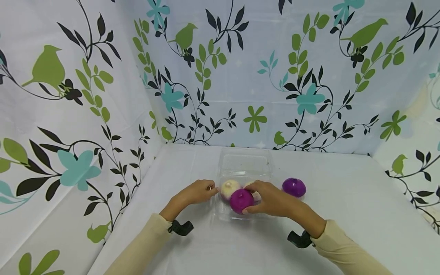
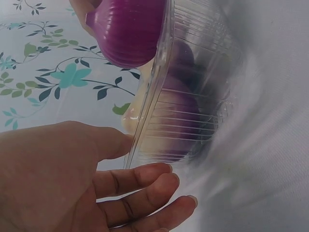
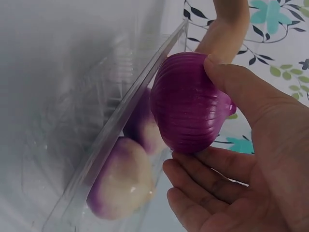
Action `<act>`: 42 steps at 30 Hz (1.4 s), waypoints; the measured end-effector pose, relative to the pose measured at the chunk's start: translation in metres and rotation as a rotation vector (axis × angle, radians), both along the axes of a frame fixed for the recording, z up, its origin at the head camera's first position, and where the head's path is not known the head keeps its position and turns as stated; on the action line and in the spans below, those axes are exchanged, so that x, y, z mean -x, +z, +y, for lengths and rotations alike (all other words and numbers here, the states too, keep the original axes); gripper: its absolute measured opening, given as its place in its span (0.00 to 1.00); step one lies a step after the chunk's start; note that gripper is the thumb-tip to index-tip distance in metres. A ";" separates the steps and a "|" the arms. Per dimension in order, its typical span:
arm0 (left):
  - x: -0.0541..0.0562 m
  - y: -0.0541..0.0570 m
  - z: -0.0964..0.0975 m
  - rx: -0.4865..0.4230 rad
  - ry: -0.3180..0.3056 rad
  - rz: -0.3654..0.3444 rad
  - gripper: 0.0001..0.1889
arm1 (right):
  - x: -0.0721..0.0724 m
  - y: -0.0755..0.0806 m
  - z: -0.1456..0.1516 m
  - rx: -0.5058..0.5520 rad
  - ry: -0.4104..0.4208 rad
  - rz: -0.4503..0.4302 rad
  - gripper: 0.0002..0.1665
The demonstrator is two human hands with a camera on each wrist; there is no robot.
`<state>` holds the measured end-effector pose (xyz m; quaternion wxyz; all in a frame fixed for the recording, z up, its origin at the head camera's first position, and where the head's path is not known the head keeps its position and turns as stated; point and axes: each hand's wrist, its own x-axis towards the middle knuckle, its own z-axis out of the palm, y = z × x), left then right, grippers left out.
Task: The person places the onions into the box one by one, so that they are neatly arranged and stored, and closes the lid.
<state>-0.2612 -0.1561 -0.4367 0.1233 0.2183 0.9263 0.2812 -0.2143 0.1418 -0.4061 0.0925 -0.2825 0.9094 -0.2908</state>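
My right hand [image 1: 269, 198] grips a shiny red onion [image 1: 241, 201] between thumb and fingers, over the front part of a clear plastic clamshell box [image 3: 72, 205]. In the right wrist view the onion is close by the box's rim. Inside the box sit a white-and-purple turnip [image 3: 123, 179] and a second turnip [image 3: 147, 123] behind it. At the box's left end is my left hand [image 1: 203, 191], its thumb at the rim and its fingers around the outer wall, as the left wrist view shows. The lid [image 1: 245, 162] lies open toward the back.
Another round purple vegetable [image 1: 294, 187] lies on the white table [image 1: 343, 206], just right of the box. A patterned cloth with birds and leaves [image 1: 220, 76] hangs behind the table and on both sides. Each wrist wears a dark camera mount.
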 end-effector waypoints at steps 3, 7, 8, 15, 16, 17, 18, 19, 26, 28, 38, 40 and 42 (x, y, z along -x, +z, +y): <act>-0.001 0.000 0.000 0.002 -0.001 0.001 0.15 | 0.000 -0.001 -0.005 -0.011 0.011 0.001 0.44; -0.001 0.002 0.001 -0.005 -0.002 -0.001 0.16 | 0.001 -0.001 -0.013 -0.016 0.023 0.003 0.44; -0.001 0.002 0.001 -0.007 -0.003 -0.003 0.16 | 0.001 -0.001 -0.014 -0.016 0.024 0.004 0.44; 0.000 0.001 0.002 -0.023 -0.010 -0.032 0.18 | 0.004 -0.008 -0.024 -0.047 0.038 0.041 0.41; -0.001 0.001 0.002 -0.025 -0.010 -0.032 0.18 | 0.005 -0.009 -0.025 -0.052 0.045 0.052 0.41; -0.001 0.001 0.002 -0.027 -0.008 -0.032 0.18 | 0.005 -0.009 -0.027 -0.053 0.051 0.062 0.41; -0.001 0.002 0.002 -0.028 -0.006 -0.032 0.19 | 0.005 -0.010 -0.028 -0.053 0.055 0.070 0.41; -0.001 0.002 0.002 -0.029 -0.006 -0.031 0.19 | 0.005 -0.009 -0.030 -0.051 0.055 0.076 0.41; 0.000 0.002 0.002 -0.023 -0.013 -0.028 0.19 | 0.000 -0.009 -0.040 -0.052 0.005 0.079 0.44; 0.000 0.001 0.001 -0.022 -0.011 -0.030 0.19 | -0.002 -0.009 -0.043 -0.063 0.003 0.094 0.45; 0.001 -0.001 0.001 -0.027 -0.005 -0.025 0.19 | -0.006 -0.008 -0.052 -0.092 0.010 0.144 0.47; 0.001 -0.001 0.000 -0.027 -0.006 -0.025 0.19 | -0.006 -0.008 -0.052 -0.099 0.009 0.153 0.47; 0.001 -0.001 0.000 -0.026 -0.005 -0.023 0.19 | -0.007 -0.009 -0.051 -0.111 0.009 0.166 0.47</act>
